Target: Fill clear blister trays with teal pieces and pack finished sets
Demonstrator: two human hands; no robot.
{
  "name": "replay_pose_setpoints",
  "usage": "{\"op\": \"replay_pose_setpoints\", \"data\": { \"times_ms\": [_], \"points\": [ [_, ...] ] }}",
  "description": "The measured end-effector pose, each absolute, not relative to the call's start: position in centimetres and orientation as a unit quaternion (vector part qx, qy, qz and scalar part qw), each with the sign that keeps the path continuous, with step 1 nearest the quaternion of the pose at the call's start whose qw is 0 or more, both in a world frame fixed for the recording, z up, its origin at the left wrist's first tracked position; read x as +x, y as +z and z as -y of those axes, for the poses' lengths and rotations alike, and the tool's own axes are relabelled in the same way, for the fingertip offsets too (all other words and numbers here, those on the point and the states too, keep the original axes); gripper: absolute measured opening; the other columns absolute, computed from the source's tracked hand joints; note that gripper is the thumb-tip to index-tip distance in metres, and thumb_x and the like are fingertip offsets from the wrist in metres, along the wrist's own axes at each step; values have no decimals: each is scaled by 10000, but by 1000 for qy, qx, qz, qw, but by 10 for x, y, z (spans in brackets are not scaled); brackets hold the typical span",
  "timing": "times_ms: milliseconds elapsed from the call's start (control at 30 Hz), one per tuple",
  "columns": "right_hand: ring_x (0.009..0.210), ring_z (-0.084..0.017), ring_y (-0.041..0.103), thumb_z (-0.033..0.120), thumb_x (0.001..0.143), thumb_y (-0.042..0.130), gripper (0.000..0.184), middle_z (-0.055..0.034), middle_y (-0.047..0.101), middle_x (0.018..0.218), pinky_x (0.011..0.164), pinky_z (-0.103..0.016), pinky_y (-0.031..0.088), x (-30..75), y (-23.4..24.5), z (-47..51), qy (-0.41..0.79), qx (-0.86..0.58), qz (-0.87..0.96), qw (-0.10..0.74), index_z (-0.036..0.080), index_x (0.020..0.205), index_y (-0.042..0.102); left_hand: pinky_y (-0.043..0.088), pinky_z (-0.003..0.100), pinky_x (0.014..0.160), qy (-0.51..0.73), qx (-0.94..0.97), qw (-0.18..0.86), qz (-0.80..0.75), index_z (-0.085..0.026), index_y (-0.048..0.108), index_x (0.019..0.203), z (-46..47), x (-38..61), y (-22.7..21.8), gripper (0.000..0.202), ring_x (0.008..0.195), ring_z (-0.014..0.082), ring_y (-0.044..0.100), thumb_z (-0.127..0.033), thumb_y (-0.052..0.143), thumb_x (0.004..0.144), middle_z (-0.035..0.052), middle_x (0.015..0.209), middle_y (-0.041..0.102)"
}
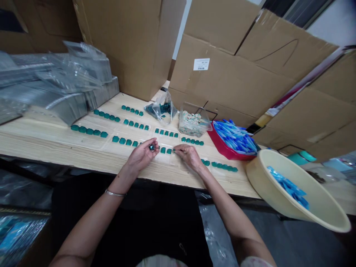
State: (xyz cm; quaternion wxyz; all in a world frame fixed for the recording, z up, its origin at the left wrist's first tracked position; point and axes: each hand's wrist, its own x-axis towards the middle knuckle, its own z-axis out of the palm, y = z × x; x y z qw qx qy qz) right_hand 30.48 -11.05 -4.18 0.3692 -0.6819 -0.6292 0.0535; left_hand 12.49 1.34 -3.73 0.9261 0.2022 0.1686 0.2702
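Cardboard boxes (125,44) stand behind a pale wooden table (55,148) set with rows of teal pieces (89,130). Over one row, the left hand (141,155) pinches a teal piece (151,147); the right hand (189,155) pinches another piece (174,150).

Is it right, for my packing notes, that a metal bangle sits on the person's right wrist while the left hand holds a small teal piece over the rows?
Not quite: the head view shows the metal bangle on the left wrist, not the right. The left hand does hold a small teal piece over the rows.
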Motion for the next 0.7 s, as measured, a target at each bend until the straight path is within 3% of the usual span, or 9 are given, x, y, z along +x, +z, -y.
{"op": "replay_pose_setpoints", "data": {
  "times_ms": [333, 533, 700],
  "points": [
    [853, -194, 638, 252, 777, 639, 101, -61, 699, 885, 815, -336, 486, 301, -42, 114, 52, -672, 632, 381, 209, 842, 703, 346, 196, 545, 204, 462, 855, -120, -127, 631, 921, 12, 124, -40, 213, 606, 53, 441, -267, 627, 761, 34, 833, 567],
    [815, -190, 642, 298, 694, 709, 165, -56, 695, 876, 769, -326, 505, 295, -35, 117, 126, -665, 515, 526, 195, 823, 699, 336, 208, 554, 213, 461, 854, -116, -129, 623, 951, 15, 128, -41, 233, 607, 57, 437, -262, 624, 759, 83, 945, 609],
    [860, -179, 632, 279, 700, 710, 155, -48, 682, 918, 791, -315, 505, 281, -21, 123, 161, -624, 530, 551, 212, 840, 697, 366, 192, 582, 214, 405, 884, -91, -136, 630, 956, 18, 130, -45, 210, 617, 44, 442, -214, 631, 761, 75, 974, 598]
  ]
}}
